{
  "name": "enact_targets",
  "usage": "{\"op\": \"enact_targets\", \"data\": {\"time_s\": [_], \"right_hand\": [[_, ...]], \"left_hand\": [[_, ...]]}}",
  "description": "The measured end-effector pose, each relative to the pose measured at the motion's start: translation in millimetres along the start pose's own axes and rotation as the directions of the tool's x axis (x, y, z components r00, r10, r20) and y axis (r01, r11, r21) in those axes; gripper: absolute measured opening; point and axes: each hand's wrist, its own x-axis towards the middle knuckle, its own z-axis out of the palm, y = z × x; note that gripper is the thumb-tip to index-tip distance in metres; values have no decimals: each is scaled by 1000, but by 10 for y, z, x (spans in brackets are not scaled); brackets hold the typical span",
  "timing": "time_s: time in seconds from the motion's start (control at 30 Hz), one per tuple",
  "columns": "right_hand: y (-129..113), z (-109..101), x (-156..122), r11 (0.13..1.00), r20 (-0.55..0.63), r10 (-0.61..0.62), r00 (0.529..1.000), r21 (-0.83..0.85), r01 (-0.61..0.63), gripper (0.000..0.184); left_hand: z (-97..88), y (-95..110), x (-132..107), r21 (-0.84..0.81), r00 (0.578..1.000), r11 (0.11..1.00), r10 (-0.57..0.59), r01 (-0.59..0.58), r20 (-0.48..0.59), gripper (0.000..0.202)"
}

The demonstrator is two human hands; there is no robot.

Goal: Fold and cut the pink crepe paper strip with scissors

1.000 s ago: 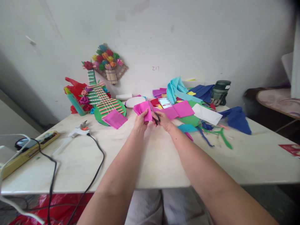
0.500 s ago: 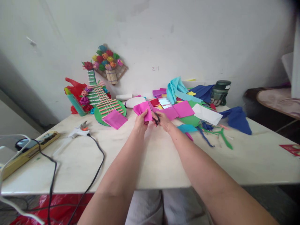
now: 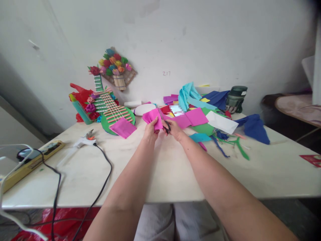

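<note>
My left hand [image 3: 151, 130] pinches a folded piece of magenta paper [image 3: 151, 117] above the middle of the white table [image 3: 160, 167]. Right beside it, my right hand [image 3: 175, 129] grips black-handled scissors [image 3: 163, 122], whose blades run up into the paper's right edge. Both hands have their fingers closed. Another magenta sheet [image 3: 122, 127] lies flat to the left of my left hand, and more magenta sheets [image 3: 193, 117] lie just behind my right hand.
A glue gun [image 3: 84, 140] with a black cord [image 3: 100, 187] and a power strip [image 3: 32, 160] lie at the left. Paper-flower crafts [image 3: 107, 107] lean against the wall. Blue, cyan, green and white paper scraps [image 3: 220, 124] and a dark green jar [image 3: 235, 99] crowd the right.
</note>
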Motion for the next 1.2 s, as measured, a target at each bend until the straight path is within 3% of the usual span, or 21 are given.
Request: {"op": "enact_targets", "data": {"time_s": [0.3, 0.93, 1.2], "right_hand": [[34, -14, 21, 1000, 36, -9, 999, 18, 8, 38], [-136, -66, -83, 999, 32, 12, 999, -38, -11, 40], [-111, -136, -58, 998, 133, 28, 991, -54, -21, 40]], "left_hand": [[2, 8, -5, 0, 1000, 1000, -7, 7, 7, 18], [-20, -33, 18, 41, 998, 999, -1, -2, 67, 14], [-42, -22, 36, 42, 999, 999, 14, -15, 30, 18]]}}
